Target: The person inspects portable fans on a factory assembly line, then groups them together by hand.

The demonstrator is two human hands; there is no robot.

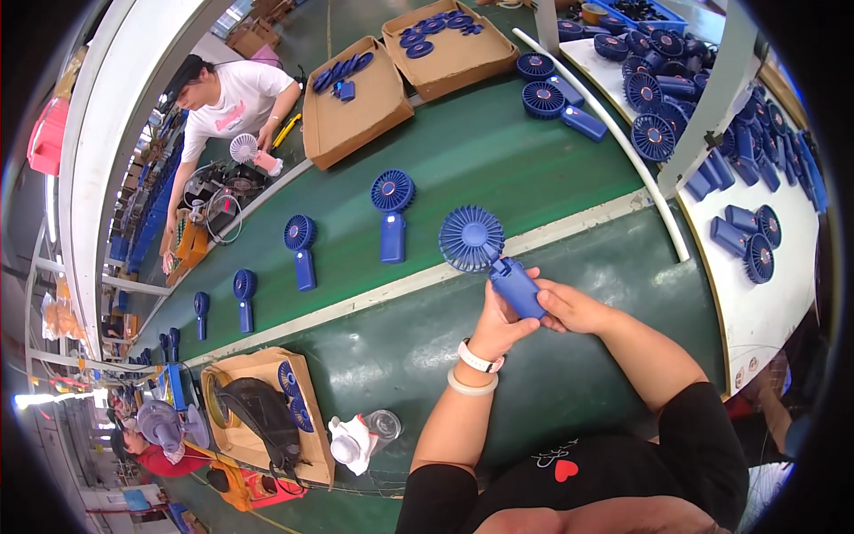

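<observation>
Both hands met on one blue handheld fan (pixel 487 254), held up above the near edge of the green conveyor belt (pixel 463 160). The left hand (pixel 500 322) was wrapped around the lower handle from below; the right hand (pixel 569 307) pinched the same handle from the side, fingers curled closed on it. The round grille head tilted away, toward the belt's pale edge strip (pixel 569 227).

Handling, as judged: light moulded plastic, stiff, smooth enough to slip. The handle looked like the safe place to grip. The slatted grille seemed the weak part, likely to flex or crack if squeezed.

More fans of the same kind lay face-up in a line along the belt (pixel 392 214), running to the far left end. A heap of them (pixel 667 80) sat on the white table (pixel 774 303) at the right. Two cardboard trays (pixel 356 102) with loose blue parts rested at the belt's far edge. A co-worker in a white shirt (pixel 233 98) leaned over a pale fan at the far left.

Hidden or unclear: the fan's handle bottom and any switch were covered by the palms. The dark bag (pixel 262 414) on cardboard at the near left corner hid what was under it. The rim of the view was bent and dark.
</observation>
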